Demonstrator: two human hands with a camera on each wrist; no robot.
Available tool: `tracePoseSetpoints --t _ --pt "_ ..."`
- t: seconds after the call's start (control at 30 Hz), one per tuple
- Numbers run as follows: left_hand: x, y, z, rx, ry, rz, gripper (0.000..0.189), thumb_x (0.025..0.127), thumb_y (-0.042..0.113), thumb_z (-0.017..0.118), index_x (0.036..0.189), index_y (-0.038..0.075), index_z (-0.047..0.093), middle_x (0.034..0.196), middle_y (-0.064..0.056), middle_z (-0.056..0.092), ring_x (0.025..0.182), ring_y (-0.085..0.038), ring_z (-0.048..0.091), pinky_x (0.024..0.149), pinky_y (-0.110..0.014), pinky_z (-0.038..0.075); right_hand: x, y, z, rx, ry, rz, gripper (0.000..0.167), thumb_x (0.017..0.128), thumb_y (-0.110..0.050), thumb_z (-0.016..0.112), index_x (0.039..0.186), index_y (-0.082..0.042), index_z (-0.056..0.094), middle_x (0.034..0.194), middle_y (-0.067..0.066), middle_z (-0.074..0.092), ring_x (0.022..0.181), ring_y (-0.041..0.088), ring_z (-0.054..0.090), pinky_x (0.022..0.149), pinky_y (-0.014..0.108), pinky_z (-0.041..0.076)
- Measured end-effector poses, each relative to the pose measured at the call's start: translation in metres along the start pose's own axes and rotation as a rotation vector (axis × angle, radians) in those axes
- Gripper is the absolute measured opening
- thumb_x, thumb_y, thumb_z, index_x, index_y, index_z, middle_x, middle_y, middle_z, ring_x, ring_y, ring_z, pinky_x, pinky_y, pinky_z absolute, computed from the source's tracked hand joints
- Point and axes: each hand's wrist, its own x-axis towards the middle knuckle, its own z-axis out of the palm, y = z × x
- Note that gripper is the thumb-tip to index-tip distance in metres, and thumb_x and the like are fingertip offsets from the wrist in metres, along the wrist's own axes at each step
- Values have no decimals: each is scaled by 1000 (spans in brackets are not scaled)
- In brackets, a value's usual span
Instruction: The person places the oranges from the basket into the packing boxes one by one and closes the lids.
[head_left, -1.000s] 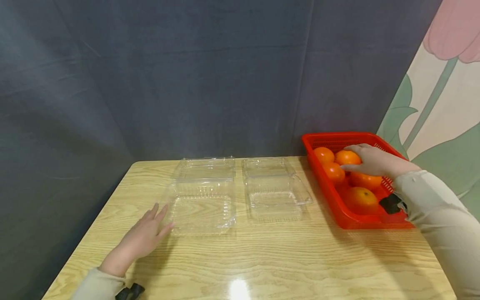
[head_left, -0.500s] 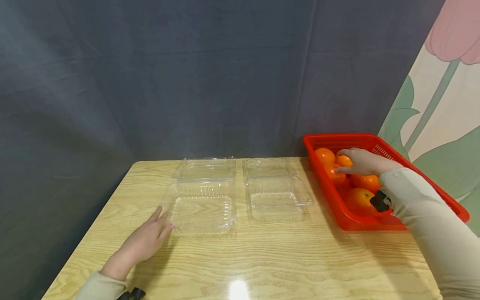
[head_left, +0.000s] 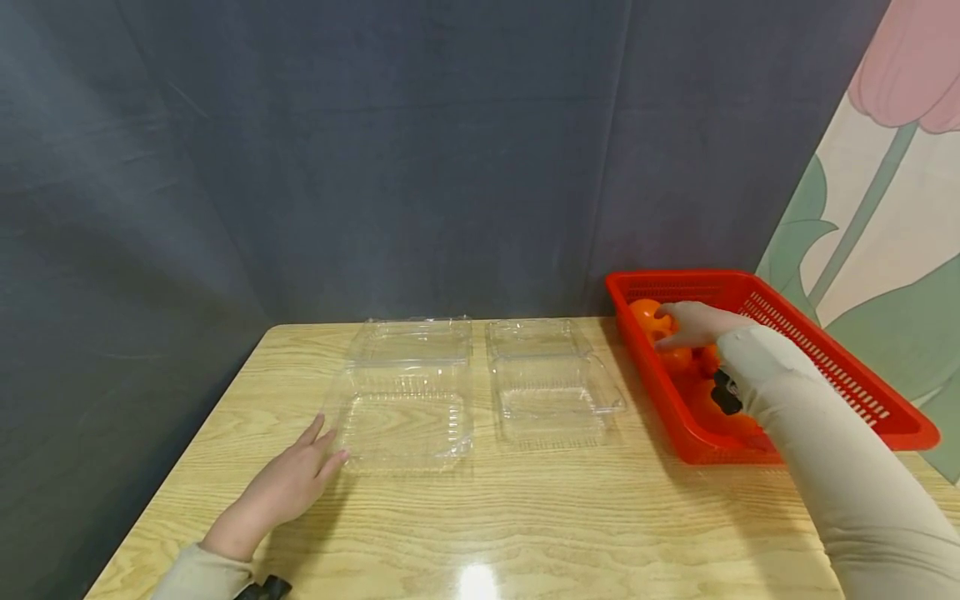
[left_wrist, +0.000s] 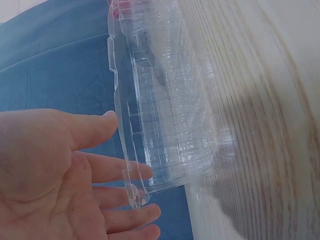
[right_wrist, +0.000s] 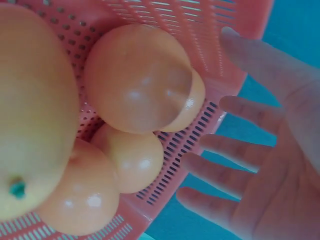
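My left hand (head_left: 283, 485) is at the left edge of a clear plastic clamshell box (head_left: 405, 429), whose lid lies folded back. Seen from the left wrist, its fingers are extended and spread at the box's rim (left_wrist: 119, 95), with the thumb tip beside it. My right hand (head_left: 697, 325) hovers over the red plastic basket (head_left: 832, 354), fingers spread and apart from the fruit. Several oranges (right_wrist: 137, 77) lie in the basket, and a larger orange fruit with a green stem spot (right_wrist: 30, 115) fills the right wrist view's left side. My arm partly hides the fruit in the head view.
A second, smaller clear clamshell box (head_left: 551, 400) lies unfolded between the first box and the basket. All stand on a light wooden table (head_left: 525, 517). A dark cloth (head_left: 420, 167) hangs behind it, and a flower-patterned panel (head_left: 900, 275) is at the right.
My right hand has moved left across the basket, from over the middle oranges toward its left side. The left hand has settled slightly at the box's edge. The boxes have not moved.
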Motion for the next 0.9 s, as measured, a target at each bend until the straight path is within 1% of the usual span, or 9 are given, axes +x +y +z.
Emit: tracePoseSetpoints --t 0.13,0.2,0.3,0.37,0.5,0.57,0.7,0.8,0.9 --pt "0 0 -1 -8 -10 -7 56 99 30 43 135 -13 39 147 -37 17 124 -51 41 93 -57 44 5 0 5 15 -55 53 64 81 -25 68 129 10 45 129 36 46 114 47 47 99 60 37" --pt "0 0 -1 -11 -11 -7 56 99 30 43 135 -13 39 147 -37 17 124 -51 41 92 -57 44 7 1 7 11 -78 65 65 82 -25 68 131 10 43 128 36 47 112 46 49 98 59 39" --pt "0 0 -1 -12 -10 -6 56 99 30 43 134 -13 40 147 -37 17 123 -52 41 92 -57 44 9 4 10 -1 -92 48 65 82 -23 68 131 10 41 121 35 52 103 42 53 95 56 43" --pt "0 0 -2 -10 -11 -6 56 99 30 43 134 -13 40 147 -38 17 123 -52 42 92 -57 45 10 5 11 -16 -87 26 65 81 -22 68 130 11 42 115 33 56 98 40 55 93 55 44" --pt "1 -1 -2 -8 -14 -1 56 99 30 44 135 -12 40 146 -38 18 123 -52 42 91 -57 45 10 7 13 -31 -74 -5 63 80 -19 69 128 11 42 108 32 59 97 41 58 90 53 46" --pt "1 -1 -2 -5 -10 2 56 99 31 44 134 -12 41 146 -38 18 122 -52 43 91 -56 46 11 8 14 -29 -78 -7 63 80 -18 69 128 11 42 108 34 59 99 43 58 89 54 46" --pt "1 -1 -2 -2 -5 5 56 98 31 44 134 -12 41 146 -38 19 121 -52 44 90 -56 46 11 7 14 1 -106 20 65 80 -19 69 132 10 40 119 38 52 109 49 52 93 58 43" --pt "1 0 -2 -5 -5 6 56 99 31 44 134 -12 41 146 -38 18 121 -52 44 90 -56 46 12 7 14 31 -131 50 68 81 -20 68 135 8 37 123 37 50 112 50 50 95 60 41" --pt "1 0 -2 -9 -5 6 56 99 31 44 134 -12 41 146 -38 18 121 -52 44 90 -57 46 13 9 15 30 -147 58 70 81 -21 68 136 7 36 121 35 53 108 46 53 93 61 42"
